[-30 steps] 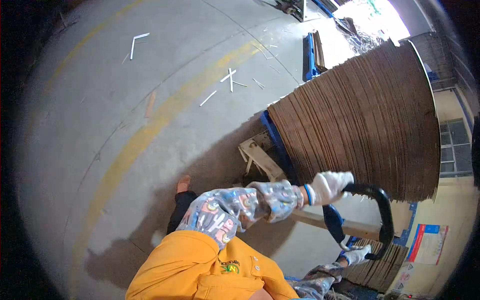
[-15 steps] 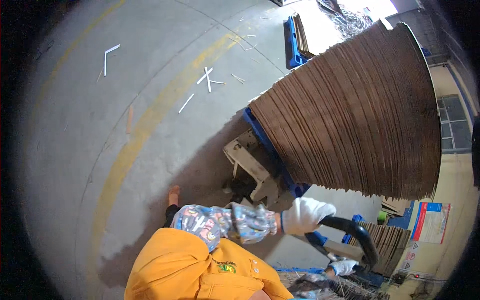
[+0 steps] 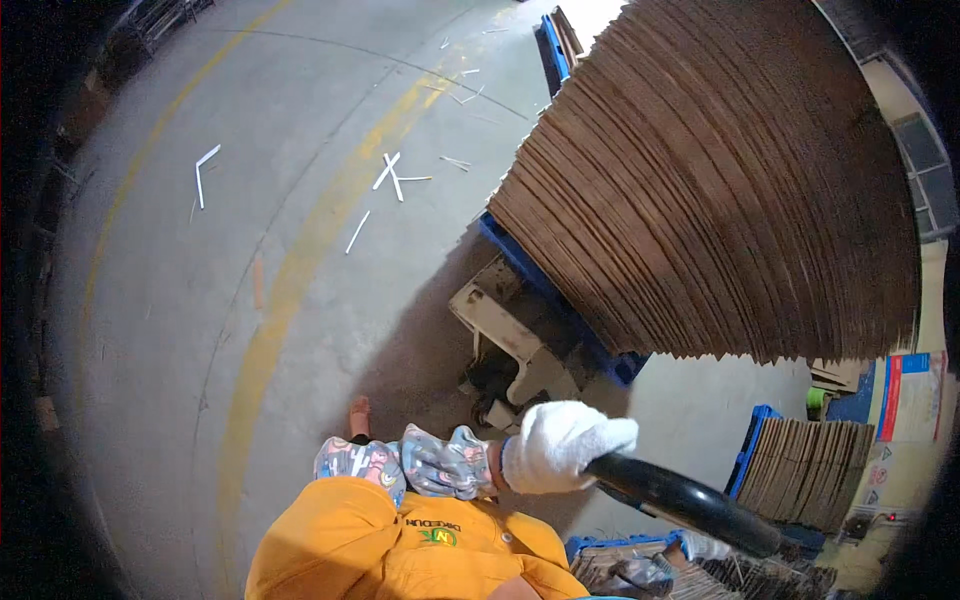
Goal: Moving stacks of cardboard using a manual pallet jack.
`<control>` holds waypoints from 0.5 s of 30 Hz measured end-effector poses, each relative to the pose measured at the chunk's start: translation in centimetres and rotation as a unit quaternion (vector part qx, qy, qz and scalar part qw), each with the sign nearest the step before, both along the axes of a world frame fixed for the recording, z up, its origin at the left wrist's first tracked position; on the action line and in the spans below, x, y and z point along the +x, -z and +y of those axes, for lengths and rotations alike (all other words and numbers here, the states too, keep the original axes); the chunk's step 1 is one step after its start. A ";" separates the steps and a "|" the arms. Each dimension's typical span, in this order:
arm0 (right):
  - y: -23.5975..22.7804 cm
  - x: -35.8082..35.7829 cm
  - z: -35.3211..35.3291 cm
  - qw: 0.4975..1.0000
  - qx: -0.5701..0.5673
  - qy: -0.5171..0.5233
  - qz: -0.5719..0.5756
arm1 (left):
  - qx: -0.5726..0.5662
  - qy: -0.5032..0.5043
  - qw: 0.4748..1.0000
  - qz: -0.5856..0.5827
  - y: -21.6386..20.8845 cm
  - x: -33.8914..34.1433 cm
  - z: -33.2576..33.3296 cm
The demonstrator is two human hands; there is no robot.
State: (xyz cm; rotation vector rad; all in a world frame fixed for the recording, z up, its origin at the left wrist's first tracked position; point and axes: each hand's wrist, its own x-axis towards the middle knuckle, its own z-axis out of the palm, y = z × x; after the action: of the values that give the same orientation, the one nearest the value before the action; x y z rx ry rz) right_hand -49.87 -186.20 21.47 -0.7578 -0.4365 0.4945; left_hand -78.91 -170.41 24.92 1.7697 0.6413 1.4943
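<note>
My left hand [image 3: 568,446], in a white knit glove, is closed round the upper end of a thick black loop handle [image 3: 690,492]. The handle belongs to a beige pallet jack [image 3: 500,330], whose dark wheel area shows beside my foot. A tall stack of brown cardboard sheets [image 3: 700,200] stands on a blue pallet [image 3: 545,285] at the jack. My right hand [image 3: 706,546], also gloved in white, is lower right, against the far side of the handle. The bar hides its fingers, so its grip cannot be made out.
White strips [image 3: 391,178] litter the grey floor beside a yellow line [image 3: 285,270]. A smaller cardboard stack [image 3: 805,470] stands at the right, near a wall poster [image 3: 910,395]. Another blue pallet [image 3: 553,50] lies at the far end. More stacked material [image 3: 620,560] is at the lower right.
The handle has swung lower and flatter in view, and my left hand has shifted left with it. The tall stack looms larger. My right hand has become more covered by the bar.
</note>
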 end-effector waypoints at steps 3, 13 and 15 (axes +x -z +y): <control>-4.6 15.7 -2.8 0.996 0.054 -0.066 0.006 | -0.002 -0.035 0.999 -0.015 -0.9 -0.1 -0.7; -10.2 19.6 2.6 0.930 0.202 -0.304 0.049 | 0.005 -0.091 0.994 -0.054 -12.1 -0.6 2.4; -12.0 19.9 3.9 0.911 0.232 -0.337 0.048 | -0.018 -0.107 0.993 -0.048 -12.4 0.3 2.9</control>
State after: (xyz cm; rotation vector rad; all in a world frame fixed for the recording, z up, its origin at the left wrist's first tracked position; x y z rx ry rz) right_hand -29.97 -182.26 33.49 -0.0984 -0.6958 1.0257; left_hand -78.61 -167.46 37.32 1.6317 0.8238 1.6904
